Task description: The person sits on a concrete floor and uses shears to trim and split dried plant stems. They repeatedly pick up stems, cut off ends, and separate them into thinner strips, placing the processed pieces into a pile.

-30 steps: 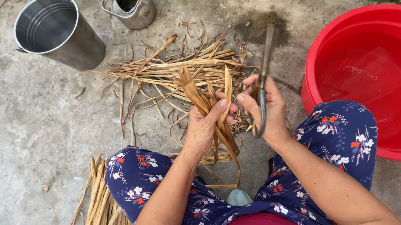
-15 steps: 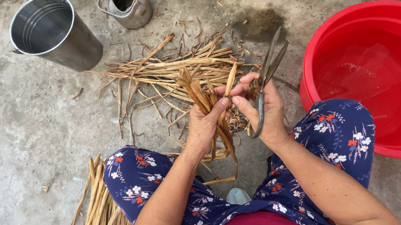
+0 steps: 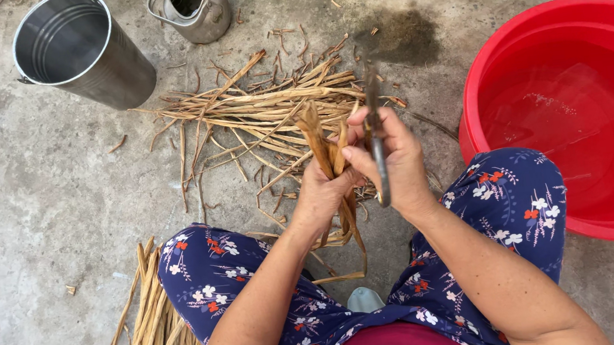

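Concrete floor (image 3: 27,220) lay beneath me; my left hand (image 3: 319,194) gripped dried stalks (image 3: 326,155), fingers closed, my right hand (image 3: 398,158) clasping the knife (image 3: 376,137). Trimming seemed underway, needing a steady cut next.

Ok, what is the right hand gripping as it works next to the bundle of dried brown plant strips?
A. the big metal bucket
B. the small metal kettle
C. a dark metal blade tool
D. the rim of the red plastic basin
C. The right hand has its grip around a dark metal blade tool held upright beside the bundle of dried brown plant strips in the left hand.
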The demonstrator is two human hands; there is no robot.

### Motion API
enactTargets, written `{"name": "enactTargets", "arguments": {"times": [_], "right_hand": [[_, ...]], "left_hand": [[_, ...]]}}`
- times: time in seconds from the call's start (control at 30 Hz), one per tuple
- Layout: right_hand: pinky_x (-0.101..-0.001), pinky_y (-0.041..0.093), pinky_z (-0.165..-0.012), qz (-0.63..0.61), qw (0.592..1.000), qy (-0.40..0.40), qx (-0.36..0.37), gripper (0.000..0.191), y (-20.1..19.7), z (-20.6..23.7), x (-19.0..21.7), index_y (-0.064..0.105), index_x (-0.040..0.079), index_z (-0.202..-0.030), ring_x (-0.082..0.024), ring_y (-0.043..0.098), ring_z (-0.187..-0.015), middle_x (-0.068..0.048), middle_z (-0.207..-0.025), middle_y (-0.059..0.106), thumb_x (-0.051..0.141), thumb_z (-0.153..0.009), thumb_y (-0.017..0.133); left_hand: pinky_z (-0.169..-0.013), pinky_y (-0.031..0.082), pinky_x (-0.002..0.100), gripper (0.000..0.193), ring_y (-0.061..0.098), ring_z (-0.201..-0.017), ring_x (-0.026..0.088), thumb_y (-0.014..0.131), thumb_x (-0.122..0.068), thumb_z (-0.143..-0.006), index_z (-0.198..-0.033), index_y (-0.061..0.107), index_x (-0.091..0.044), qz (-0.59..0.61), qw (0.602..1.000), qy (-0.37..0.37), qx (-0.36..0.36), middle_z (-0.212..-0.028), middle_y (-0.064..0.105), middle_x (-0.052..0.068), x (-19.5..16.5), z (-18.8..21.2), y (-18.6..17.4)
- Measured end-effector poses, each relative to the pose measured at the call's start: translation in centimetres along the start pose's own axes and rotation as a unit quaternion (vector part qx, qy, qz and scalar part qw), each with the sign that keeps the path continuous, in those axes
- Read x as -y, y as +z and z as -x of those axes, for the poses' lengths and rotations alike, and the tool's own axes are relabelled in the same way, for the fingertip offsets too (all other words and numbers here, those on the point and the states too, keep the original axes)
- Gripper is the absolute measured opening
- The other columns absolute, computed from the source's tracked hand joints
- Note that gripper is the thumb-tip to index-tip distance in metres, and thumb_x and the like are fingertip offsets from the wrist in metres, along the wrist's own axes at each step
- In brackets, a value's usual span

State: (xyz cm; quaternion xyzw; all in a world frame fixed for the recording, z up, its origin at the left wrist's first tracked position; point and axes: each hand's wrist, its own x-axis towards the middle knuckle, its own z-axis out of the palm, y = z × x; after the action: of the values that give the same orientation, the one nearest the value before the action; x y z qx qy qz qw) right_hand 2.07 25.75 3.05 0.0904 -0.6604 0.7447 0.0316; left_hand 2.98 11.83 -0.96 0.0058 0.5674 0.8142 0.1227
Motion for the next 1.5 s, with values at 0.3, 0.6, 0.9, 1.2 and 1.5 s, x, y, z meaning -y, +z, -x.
{"name": "enactTargets", "arguments": {"times": [0.3, 0.6, 0.9, 1.2, 1.5], "right_hand": [[-0.0246, 0.053, -0.076, -0.141, 0.989, 0.043, 0.000, 0.040, -2.1, -1.1, 0.4, 0.056, 0.007, -0.131, -0.012, 0.067, -0.092, -0.008, -0.105, 0.071, -0.003, -0.094, 0.065], [-0.0258, 0.058, -0.067, -0.054, 0.996, 0.051, 0.048, 0.038, -1.7, -1.1, 0.3, 0.057, 0.006, -0.125, -0.011, 0.066, -0.081, -0.004, -0.097, 0.066, -0.006, -0.092, 0.068], [-0.0219, 0.058, -0.079, 0.026, 0.998, -0.059, -0.019, 0.043, -0.7, 0.1, 0.9, 0.053, 0.007, -0.129, -0.007, 0.067, -0.090, -0.003, -0.104, 0.068, -0.007, -0.093, 0.073], [-0.0226, 0.057, -0.080, -0.021, 1.000, 0.009, 0.004, 0.039, -1.0, -0.6, 1.0, 0.059, 0.007, -0.126, -0.008, 0.067, -0.092, -0.006, -0.106, 0.071, -0.004, -0.091, 0.074], [-0.0213, 0.049, -0.070, -0.116, 0.992, 0.045, 0.010, 0.038, -2.7, -1.1, 1.3, 0.060, 0.008, -0.127, -0.007, 0.058, -0.082, -0.001, -0.099, 0.062, 0.000, -0.091, 0.072]], "left_hand": [[-0.078, 0.060, 0.031, 0.032, 0.072, -0.090, 0.018, 0.076, -0.022, -0.093, -0.118, 0.065, -0.004, 0.124, 0.991, -0.040, 0.034, -0.107, 0.073, 0.007, -2.0, 0.0, -2.4], [-0.084, 0.062, 0.030, 0.028, 0.072, -0.090, 0.015, 0.070, -0.020, -0.098, -0.119, 0.064, -0.002, 0.016, 0.997, 0.000, 0.074, -0.098, 0.073, 0.007, -1.7, 0.0, -2.0], [-0.065, 0.059, 0.028, 0.022, 0.070, -0.073, 0.014, 0.067, -0.015, -0.099, -0.115, 0.062, 0.000, -0.151, 0.985, 0.006, -0.082, -0.086, 0.072, 0.005, -1.2, -0.5, -0.5], [-0.087, 0.056, 0.032, 0.047, 0.065, -0.101, 0.013, 0.072, -0.009, -0.094, -0.137, 0.055, -0.005, -0.132, 0.990, 0.048, 0.027, -0.111, 0.067, 0.001, -1.3, 0.0, 0.9], [-0.072, 0.054, 0.027, 0.035, 0.063, -0.079, 0.012, 0.077, -0.020, -0.098, -0.123, 0.063, -0.001, 0.058, 0.998, -0.003, 0.003, -0.092, 0.065, 0.003, 0.1, -0.6, -3.1]]}}
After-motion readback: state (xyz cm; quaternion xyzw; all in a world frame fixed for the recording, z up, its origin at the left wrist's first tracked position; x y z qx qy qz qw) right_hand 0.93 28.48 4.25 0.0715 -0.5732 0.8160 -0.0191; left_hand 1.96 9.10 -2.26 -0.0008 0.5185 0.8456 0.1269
